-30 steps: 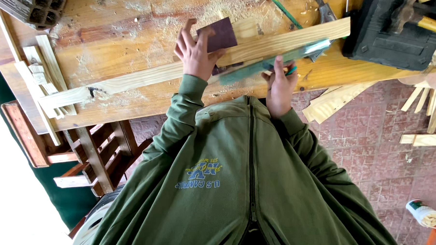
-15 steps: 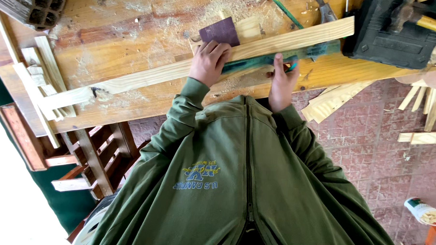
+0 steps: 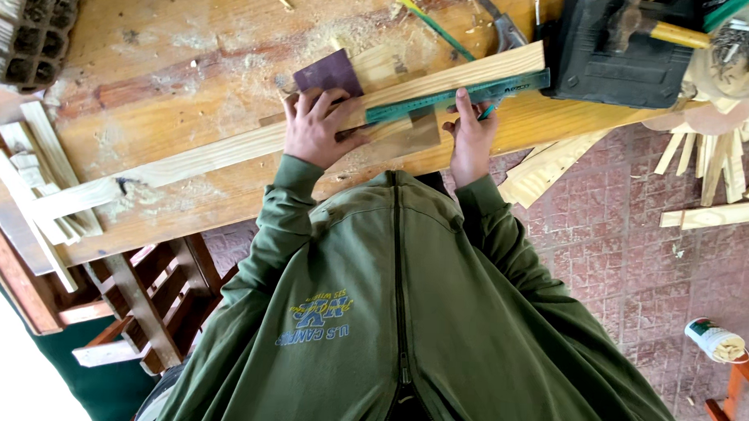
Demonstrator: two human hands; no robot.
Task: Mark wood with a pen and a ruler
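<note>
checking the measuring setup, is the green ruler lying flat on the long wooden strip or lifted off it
Flat: the green ruler lies along the wooden strip, with the right hand at it.

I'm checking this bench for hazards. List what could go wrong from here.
1. The ruler lies along a narrow strip, pinned mainly by the left hand; it could slide and skew any line drawn.
2. The right hand sits at the bench edge with a pen-like tool; a slip might jab the fingers.
3. Offcuts lie on the floor and may trip someone.

small white-green labelled container (image 3: 716,339) on tiled floor, right.
</note>
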